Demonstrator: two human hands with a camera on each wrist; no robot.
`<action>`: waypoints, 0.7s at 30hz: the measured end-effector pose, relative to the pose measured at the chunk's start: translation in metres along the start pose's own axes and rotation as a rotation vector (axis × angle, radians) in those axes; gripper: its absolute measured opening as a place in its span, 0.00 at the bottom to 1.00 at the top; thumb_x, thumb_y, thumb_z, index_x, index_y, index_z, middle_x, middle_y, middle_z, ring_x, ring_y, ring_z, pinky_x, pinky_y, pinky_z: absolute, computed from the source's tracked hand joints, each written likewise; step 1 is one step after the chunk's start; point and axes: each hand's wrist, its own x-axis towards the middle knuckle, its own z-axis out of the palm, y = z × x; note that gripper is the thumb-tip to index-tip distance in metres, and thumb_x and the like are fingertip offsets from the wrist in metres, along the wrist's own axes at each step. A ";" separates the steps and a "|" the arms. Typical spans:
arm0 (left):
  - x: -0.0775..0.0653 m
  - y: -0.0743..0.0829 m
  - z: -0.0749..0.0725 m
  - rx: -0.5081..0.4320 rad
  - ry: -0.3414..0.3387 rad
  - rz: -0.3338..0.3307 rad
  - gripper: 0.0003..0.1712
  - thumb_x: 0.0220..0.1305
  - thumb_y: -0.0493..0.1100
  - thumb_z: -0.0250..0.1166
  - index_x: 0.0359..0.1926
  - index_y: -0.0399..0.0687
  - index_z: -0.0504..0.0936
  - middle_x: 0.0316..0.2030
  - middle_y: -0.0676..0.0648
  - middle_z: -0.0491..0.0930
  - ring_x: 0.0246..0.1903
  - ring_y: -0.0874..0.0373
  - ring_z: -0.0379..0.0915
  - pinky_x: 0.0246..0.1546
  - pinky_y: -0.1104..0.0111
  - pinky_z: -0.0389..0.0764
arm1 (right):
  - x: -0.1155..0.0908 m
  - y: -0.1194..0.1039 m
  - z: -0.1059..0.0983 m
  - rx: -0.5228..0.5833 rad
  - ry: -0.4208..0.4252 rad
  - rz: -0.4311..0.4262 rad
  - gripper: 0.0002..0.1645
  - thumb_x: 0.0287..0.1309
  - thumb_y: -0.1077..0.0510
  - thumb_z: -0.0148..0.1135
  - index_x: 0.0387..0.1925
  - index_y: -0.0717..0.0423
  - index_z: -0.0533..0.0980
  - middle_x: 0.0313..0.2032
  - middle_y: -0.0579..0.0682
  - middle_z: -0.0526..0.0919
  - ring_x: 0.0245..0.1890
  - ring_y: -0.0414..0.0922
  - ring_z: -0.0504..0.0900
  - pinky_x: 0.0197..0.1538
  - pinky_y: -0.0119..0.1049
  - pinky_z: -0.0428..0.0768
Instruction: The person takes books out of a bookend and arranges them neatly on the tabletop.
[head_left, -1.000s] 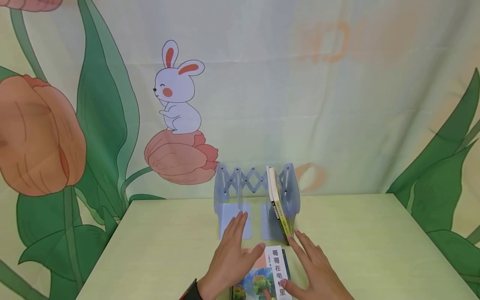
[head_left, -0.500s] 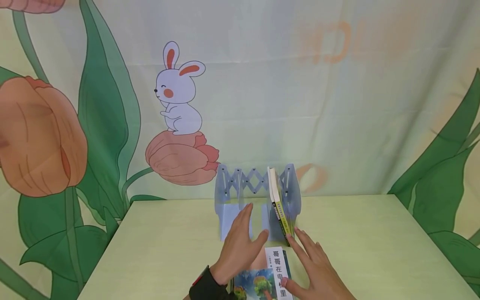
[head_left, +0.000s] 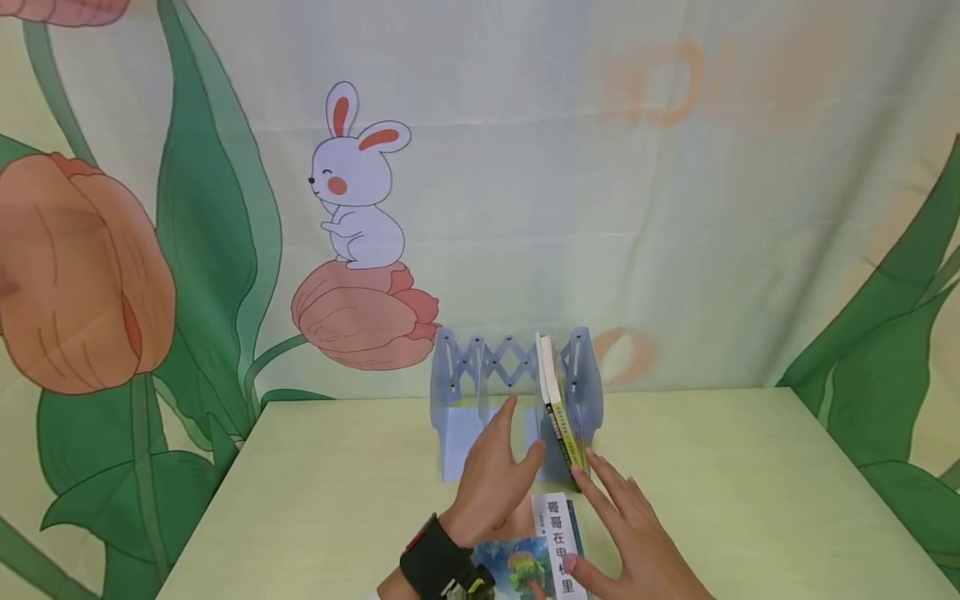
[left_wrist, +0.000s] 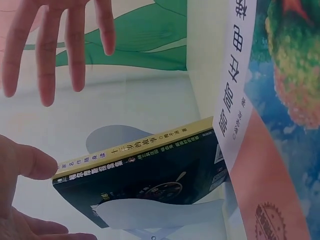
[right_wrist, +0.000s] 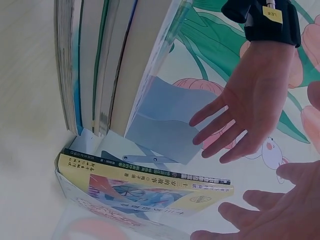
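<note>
My left hand (head_left: 495,475), fingers straight and thumb apart, hovers over a stack of several books (right_wrist: 100,60) and holds nothing. On the stack's top book (head_left: 557,533), a tree picture and a white title strip show, partly hidden by the left hand and wristband. To its right is my right hand (head_left: 630,542), fingers spread, also holding nothing, its fingertips near the standing books. A pale blue expandable book rack (head_left: 456,442) stands behind the stack. In its right section, a yellow-spined book (right_wrist: 150,182) and a black-covered book (left_wrist: 150,185) stand slightly tilted side by side.
The pale green table (head_left: 337,483) stretches to both sides of the rack. Close behind it hangs a printed backdrop (head_left: 525,167) with a rabbit and tulips. A black wristband (head_left: 435,554) with a device sits on the left wrist.
My left hand has moved forward and to the right over the stack, bringing its wristband into view. My right hand has hardly moved, and the books and rack stay in place.
</note>
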 end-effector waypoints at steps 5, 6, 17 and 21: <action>0.005 0.003 0.003 -0.013 0.019 0.019 0.40 0.71 0.52 0.57 0.77 0.51 0.51 0.75 0.44 0.57 0.72 0.43 0.59 0.65 0.44 0.67 | -0.001 -0.001 -0.001 -0.004 0.014 -0.034 0.53 0.53 0.41 0.68 0.76 0.32 0.52 0.77 0.44 0.52 0.71 0.56 0.62 0.64 0.69 0.61; 0.005 0.003 0.004 -0.017 0.025 0.024 0.40 0.71 0.52 0.57 0.77 0.50 0.51 0.74 0.43 0.58 0.71 0.42 0.61 0.64 0.45 0.68 | -0.001 -0.001 -0.001 -0.004 0.012 -0.034 0.53 0.53 0.41 0.68 0.76 0.32 0.52 0.77 0.44 0.52 0.71 0.56 0.62 0.64 0.69 0.61; 0.017 0.003 0.014 0.022 0.072 0.074 0.37 0.71 0.48 0.57 0.75 0.43 0.57 0.69 0.38 0.68 0.60 0.42 0.74 0.51 0.52 0.78 | 0.001 -0.001 -0.001 0.009 0.009 -0.018 0.53 0.55 0.41 0.66 0.77 0.34 0.50 0.77 0.45 0.50 0.71 0.59 0.62 0.64 0.70 0.60; 0.020 0.003 0.018 0.020 0.073 0.080 0.36 0.71 0.46 0.57 0.74 0.41 0.57 0.67 0.37 0.70 0.62 0.41 0.72 0.52 0.50 0.79 | 0.001 -0.001 -0.001 0.004 0.003 -0.009 0.52 0.56 0.41 0.65 0.77 0.33 0.50 0.77 0.44 0.51 0.71 0.58 0.62 0.65 0.69 0.60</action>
